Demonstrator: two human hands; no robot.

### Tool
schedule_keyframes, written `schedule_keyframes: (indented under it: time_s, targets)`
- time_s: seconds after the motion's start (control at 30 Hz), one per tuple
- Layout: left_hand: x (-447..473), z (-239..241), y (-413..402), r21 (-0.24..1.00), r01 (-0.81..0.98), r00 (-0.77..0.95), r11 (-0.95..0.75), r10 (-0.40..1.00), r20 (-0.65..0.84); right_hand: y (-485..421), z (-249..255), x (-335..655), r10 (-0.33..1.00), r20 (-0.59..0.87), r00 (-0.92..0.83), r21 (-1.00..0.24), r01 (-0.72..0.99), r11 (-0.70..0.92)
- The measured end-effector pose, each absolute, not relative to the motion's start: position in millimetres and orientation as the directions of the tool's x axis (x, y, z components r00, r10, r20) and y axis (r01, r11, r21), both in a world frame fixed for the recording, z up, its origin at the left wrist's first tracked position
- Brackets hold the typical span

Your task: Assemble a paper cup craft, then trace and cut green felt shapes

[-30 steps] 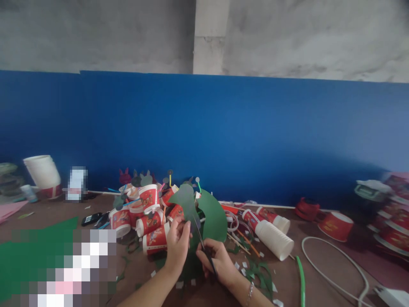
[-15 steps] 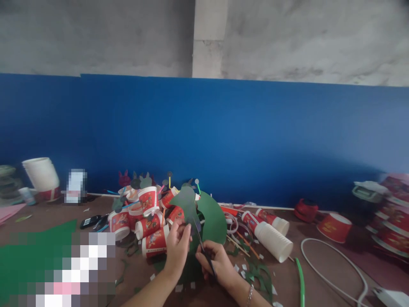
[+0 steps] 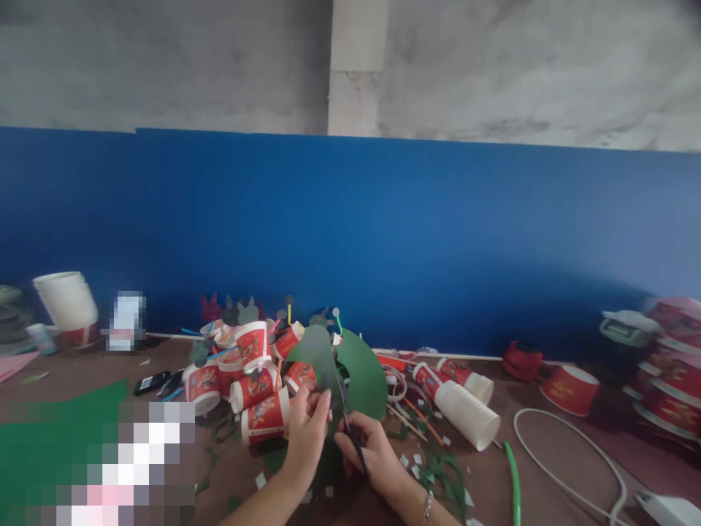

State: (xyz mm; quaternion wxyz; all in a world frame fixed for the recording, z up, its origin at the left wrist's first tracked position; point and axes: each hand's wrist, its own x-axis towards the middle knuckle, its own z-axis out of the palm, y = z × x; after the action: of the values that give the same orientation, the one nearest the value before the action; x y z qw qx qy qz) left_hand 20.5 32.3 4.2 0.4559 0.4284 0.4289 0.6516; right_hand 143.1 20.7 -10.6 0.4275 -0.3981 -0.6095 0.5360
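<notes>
My left hand (image 3: 305, 431) pinches a piece of dark green paper (image 3: 358, 372) and holds it upright above the brown table (image 3: 548, 475). My right hand (image 3: 368, 451) grips black scissors (image 3: 346, 416), whose blades point up into the paper between its two lobes. Both hands sit close together at the bottom centre. Just behind them lies a heap of red and white paper cups (image 3: 249, 372) with coloured straws and small paper shapes stuck on.
A stack of white cups (image 3: 465, 409) lies on its side to the right. Green offcuts (image 3: 446, 475) and white scraps litter the table by my right wrist. A white cable (image 3: 575, 453), a green tube (image 3: 513, 475), red bowls (image 3: 572, 387), a green sheet (image 3: 60, 431) and a blue wall panel (image 3: 383, 234) surround the spot.
The paper has turned slightly in my left hand, and the scissor blades have worked a little further up into it. Both hands stay in about the same place.
</notes>
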Motion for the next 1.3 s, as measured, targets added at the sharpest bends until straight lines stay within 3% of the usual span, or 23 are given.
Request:
schedule_keyframes:
  time_s: [0.4,0.63,1.3]
  targets:
    - [20.9,6.3,32.1,0.955,-0.211,-0.21,-0.207,0.964,0.162,20.5,-6.0,144.4,0.947,0.065,-0.315,-0.995,0.055,0.086]
    - [25.4,10.1,26.9,0.946,-0.255,-0.198,-0.198,0.969,0.15,21.4,-11.7,144.2,0.932,0.159,-0.325,-0.987,-0.017,0.162]
    - [30.8,10.1,22.6,0.938,-0.298,-0.167,-0.179,0.977,0.134,21.6,-10.2,142.2,0.932,0.189,-0.31,-0.982,-0.03,0.189]
